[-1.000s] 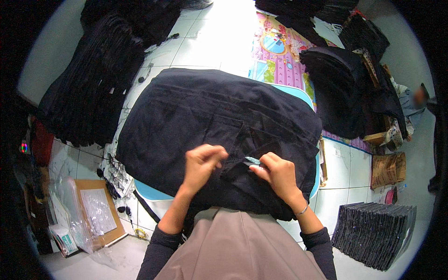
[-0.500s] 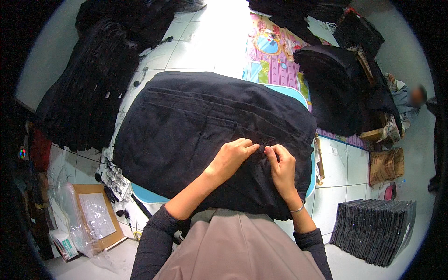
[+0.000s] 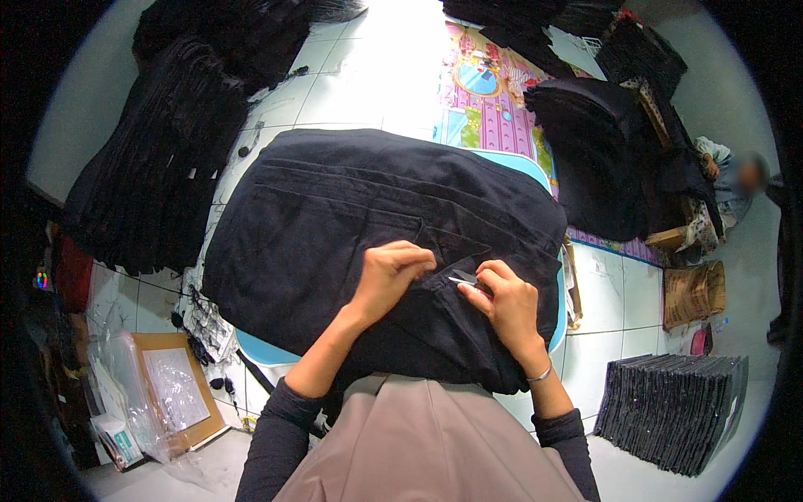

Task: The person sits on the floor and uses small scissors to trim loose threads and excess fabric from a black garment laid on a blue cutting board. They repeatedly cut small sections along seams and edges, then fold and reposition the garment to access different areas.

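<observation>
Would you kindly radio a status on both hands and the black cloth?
Left hand pinched over black cloth, any thread there unclear. Right hand gripping small snips-like tool. Cloth creased, draped across blue board; folds close by tool.

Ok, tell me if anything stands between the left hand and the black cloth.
Nothing visible stands between the left hand and the black cloth. The small tool in the right hand is off to its right.
</observation>
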Demonstrator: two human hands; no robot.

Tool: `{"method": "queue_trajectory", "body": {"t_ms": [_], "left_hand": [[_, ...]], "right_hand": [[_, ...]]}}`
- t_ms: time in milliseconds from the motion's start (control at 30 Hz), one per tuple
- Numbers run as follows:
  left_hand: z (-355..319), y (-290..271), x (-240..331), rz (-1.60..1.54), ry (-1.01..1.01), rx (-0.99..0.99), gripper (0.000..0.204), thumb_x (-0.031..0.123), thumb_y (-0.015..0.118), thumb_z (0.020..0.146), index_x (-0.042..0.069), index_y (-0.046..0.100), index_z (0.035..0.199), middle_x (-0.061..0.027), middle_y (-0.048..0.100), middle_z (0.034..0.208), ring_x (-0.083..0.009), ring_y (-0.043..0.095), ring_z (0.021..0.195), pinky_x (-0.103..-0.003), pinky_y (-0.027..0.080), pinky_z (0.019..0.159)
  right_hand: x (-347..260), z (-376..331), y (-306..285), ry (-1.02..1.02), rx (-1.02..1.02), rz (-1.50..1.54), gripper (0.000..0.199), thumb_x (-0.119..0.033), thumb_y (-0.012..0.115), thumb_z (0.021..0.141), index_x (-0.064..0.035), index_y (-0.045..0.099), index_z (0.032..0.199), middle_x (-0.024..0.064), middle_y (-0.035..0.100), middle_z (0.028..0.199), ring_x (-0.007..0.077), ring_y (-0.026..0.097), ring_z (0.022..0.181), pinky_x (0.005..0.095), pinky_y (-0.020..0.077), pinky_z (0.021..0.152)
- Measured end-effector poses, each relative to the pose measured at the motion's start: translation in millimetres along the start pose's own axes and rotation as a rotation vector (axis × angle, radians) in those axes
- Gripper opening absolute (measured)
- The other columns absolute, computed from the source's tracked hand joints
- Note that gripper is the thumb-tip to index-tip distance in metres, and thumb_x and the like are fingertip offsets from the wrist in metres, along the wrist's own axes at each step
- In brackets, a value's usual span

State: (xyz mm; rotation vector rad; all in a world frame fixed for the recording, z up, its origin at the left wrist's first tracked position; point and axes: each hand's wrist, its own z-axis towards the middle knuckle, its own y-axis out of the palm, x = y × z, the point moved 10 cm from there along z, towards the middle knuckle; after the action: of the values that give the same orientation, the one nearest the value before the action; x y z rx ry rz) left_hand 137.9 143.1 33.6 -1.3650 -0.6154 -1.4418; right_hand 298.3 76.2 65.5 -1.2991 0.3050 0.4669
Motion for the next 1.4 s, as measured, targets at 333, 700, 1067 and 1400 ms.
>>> {"method": "queue_trajectory", "body": {"t_ms": [333, 700, 1067, 1400], "left_hand": [[-175, -317, 27, 0.802, -0.098, 1.201, 0.029, 0.010, 0.072, 0.084, 0.005, 0.066, 0.113, -0.0149, 0.061, 0.119, -0.0266, 0.059, 0.105, -0.040, 0.049, 0.090], [-77, -23, 35, 0.439, 0.040, 0.233, 0.024, 0.013, 0.083, 0.064, 0.006, 0.072, 0.084, -0.0056, 0.063, 0.084, -0.0249, 0.058, 0.085, -0.036, 0.045, 0.078], [-83, 20, 63, 0.344, 0.124, 0.170, 0.024, 0.001, 0.069, 0.076, -0.004, 0.065, 0.099, -0.0151, 0.062, 0.101, -0.0310, 0.061, 0.091, -0.037, 0.051, 0.079], [-66, 27, 16, 0.120, -0.026, 0.078, 0.010, 0.010, 0.075, 0.078, 0.003, 0.072, 0.085, -0.0081, 0.070, 0.080, -0.0186, 0.065, 0.072, -0.028, 0.050, 0.064]], "right_hand": [[-2, 13, -12, -0.152, 0.076, 0.228, 0.023, -0.024, 0.072, 0.083, -0.0055, 0.066, 0.096, 0.0077, 0.066, 0.096, 0.0297, 0.067, 0.076, 0.0369, 0.0541, 0.066], [-29, 8, -9, -0.291, -0.159, 0.068, 0.022, 0.002, 0.071, 0.070, -0.0065, 0.065, 0.089, 0.0066, 0.063, 0.088, 0.0270, 0.066, 0.071, 0.0359, 0.0526, 0.061], [-8, -36, -5, -0.045, -0.140, 0.221, 0.019, -0.004, 0.067, 0.078, -0.0040, 0.064, 0.096, 0.0114, 0.064, 0.092, 0.0317, 0.065, 0.076, 0.0387, 0.0521, 0.065], [-2, -35, -12, 0.026, -0.089, 0.137, 0.037, -0.040, 0.072, 0.080, -0.0041, 0.063, 0.082, 0.0087, 0.061, 0.072, 0.0281, 0.062, 0.061, 0.0363, 0.0463, 0.054]]}}
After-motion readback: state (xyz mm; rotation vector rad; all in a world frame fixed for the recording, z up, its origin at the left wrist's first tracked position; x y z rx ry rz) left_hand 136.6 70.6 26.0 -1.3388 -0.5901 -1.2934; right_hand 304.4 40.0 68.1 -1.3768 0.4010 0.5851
